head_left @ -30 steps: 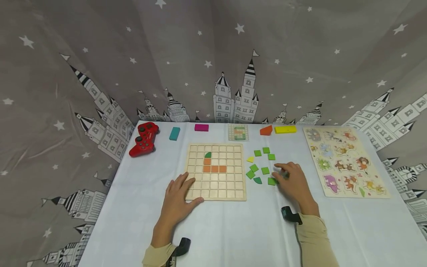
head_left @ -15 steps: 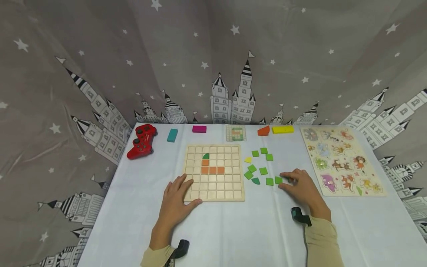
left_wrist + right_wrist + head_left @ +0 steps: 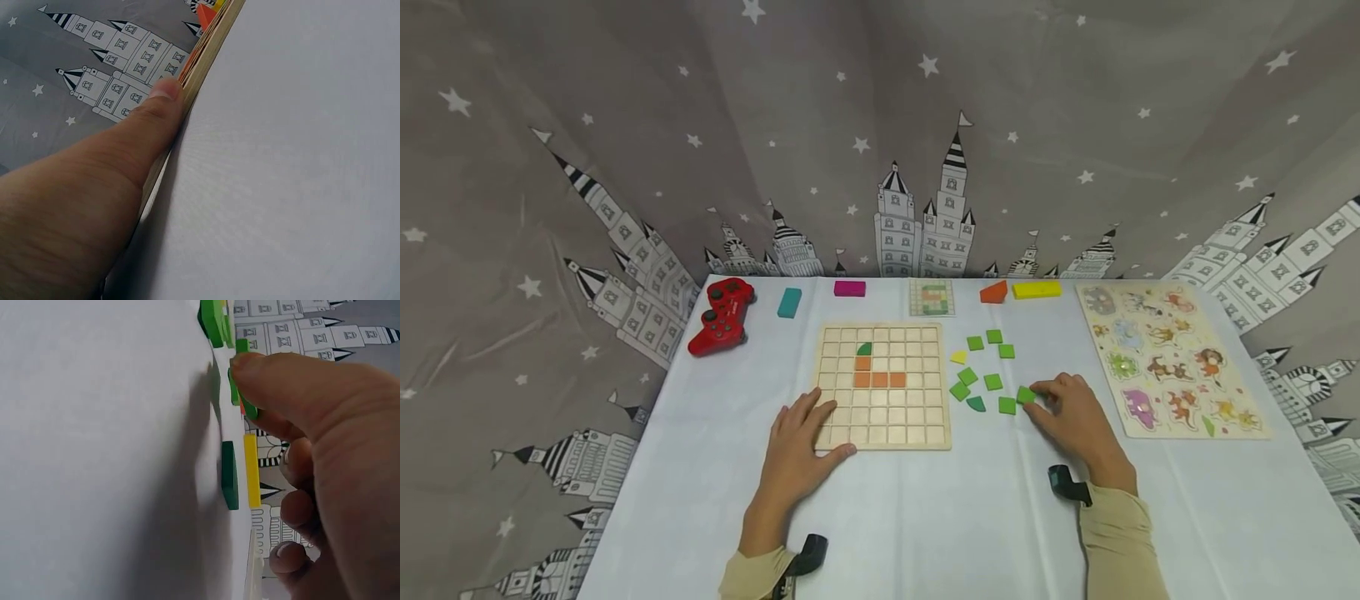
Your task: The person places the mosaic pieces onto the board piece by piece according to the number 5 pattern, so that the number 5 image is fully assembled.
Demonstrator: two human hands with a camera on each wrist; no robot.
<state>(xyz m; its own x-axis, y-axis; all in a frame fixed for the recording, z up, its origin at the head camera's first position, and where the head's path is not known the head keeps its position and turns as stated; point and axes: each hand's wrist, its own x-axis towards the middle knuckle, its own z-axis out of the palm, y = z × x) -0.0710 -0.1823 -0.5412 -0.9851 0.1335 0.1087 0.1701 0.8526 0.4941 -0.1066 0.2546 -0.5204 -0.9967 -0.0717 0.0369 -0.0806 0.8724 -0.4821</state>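
Note:
My left hand (image 3: 797, 454) rests at the near left corner of a wooden grid board (image 3: 910, 437). Its fingers are spread over the left edge, and the thumb (image 3: 165, 94) lies against the front edge in the left wrist view. On the board are several orange square tiles (image 3: 880, 380) and a dark green quarter-round tile (image 3: 865, 349). Over to the right, my right hand (image 3: 1071, 417) pinches a green square tile (image 3: 1026, 395) between thumb and forefinger. Another green square tile (image 3: 1007, 406) lies just left of it. Below the pinch, a dark green piece (image 3: 230, 475) shows in the right wrist view.
Several more green squares (image 3: 993, 382), a yellow piece (image 3: 958, 357) and a quarter-round piece (image 3: 976, 404) lie right of the board. Along the back are a red game controller (image 3: 722, 317), coloured blocks (image 3: 1036, 289) and a pattern card (image 3: 931, 297). An animal puzzle (image 3: 1172, 358) lies far right.
My right hand first drew back to the right, uncovering a green square tile, then moved in and took it between thumb and forefinger, turning it slightly. The left hand stays on the board's corner.

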